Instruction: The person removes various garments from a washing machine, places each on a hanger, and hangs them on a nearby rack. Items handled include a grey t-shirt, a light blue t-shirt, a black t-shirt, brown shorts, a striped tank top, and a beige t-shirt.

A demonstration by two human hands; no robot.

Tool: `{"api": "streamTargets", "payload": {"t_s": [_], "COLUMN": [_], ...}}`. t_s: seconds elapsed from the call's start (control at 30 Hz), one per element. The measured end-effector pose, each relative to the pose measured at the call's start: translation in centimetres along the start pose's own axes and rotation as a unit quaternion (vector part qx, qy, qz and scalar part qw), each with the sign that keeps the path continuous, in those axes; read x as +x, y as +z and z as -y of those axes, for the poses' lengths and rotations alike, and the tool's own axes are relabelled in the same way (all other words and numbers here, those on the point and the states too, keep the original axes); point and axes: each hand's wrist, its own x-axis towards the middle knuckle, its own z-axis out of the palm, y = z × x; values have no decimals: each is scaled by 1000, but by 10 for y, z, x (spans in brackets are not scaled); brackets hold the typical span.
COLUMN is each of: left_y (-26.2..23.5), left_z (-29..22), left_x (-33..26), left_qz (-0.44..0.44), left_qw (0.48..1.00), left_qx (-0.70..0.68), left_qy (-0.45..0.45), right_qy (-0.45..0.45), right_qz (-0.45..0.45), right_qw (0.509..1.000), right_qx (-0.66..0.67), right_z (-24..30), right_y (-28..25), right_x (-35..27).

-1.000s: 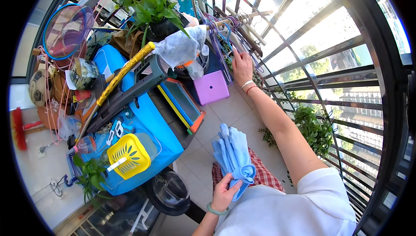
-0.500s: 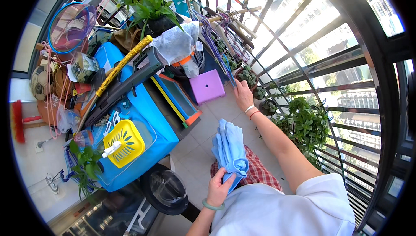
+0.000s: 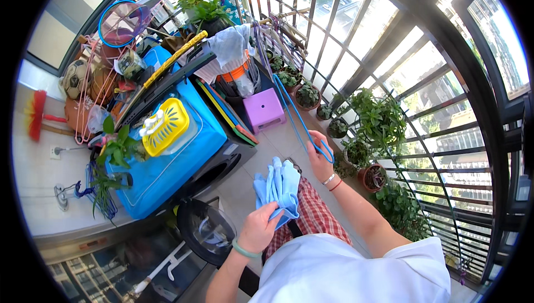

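In front of my lap, my left hand (image 3: pixel 259 228) is closed on a bunched light blue cloth (image 3: pixel 283 186), thumb on top. The cloth's folds stick up beyond my fingers; its full shape is hidden by the bunching. To the right, my right hand (image 3: pixel 319 159) grips a thin blue clothes hanger (image 3: pixel 297 117). One looped end of the hanger shows beside my fingers, and its long sides stretch away toward the purple stool (image 3: pixel 263 109). Hanger and cloth are apart.
On the left a blue-covered washing machine (image 3: pixel 167 178) has its round door (image 3: pixel 207 231) swung out near my left arm. A yellow soap dish (image 3: pixel 167 128) lies on top. Potted plants (image 3: pixel 307 96) line the barred railing at right. More hangers (image 3: pixel 261 44) hang at the back.
My right hand has drawn back toward me, bringing the blue hanger away from the others. The left hand and cloth have shifted slightly left, and the cloth's rolled end has loosened.
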Motion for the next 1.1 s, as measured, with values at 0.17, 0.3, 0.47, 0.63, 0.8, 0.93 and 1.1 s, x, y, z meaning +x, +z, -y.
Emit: {"api": "streamTargets", "payload": {"t_s": [0.17, 0.3, 0.47, 0.63, 0.8, 0.93, 1.1], "left_y": [-16, -35, -59, -58, -25, 2, 36], "left_z": [-15, -22, -24, -5, -27, -55, -85], "left_x": [-51, -92, -141, -206, -275, -324, -388], "left_qz": [-39, -154, -249, -330, -411, -447, -461], "left_qw": [983, 964, 962, 924, 905, 887, 883], "left_qx": [179, 214, 101, -156, 5, 59, 41], "left_qy": [17, -7, -50, -116, -108, -95, -78], "right_qy": [-55, 17, 87, 14, -196, -259, -294], "right_qz": [130, 283, 413, 514, 532, 555, 612], "right_qw": [988, 942, 870, 839, 820, 789, 734], "right_qx": [66, 180, 255, 177, 72, 32, 28], "right_z": [82, 138, 176, 197, 212, 235, 253], "right_y": [-17, -37, -84, -123, -122, -117, -85], "right_x": [-23, -67, -122, -166, -224, -268, -325]}}
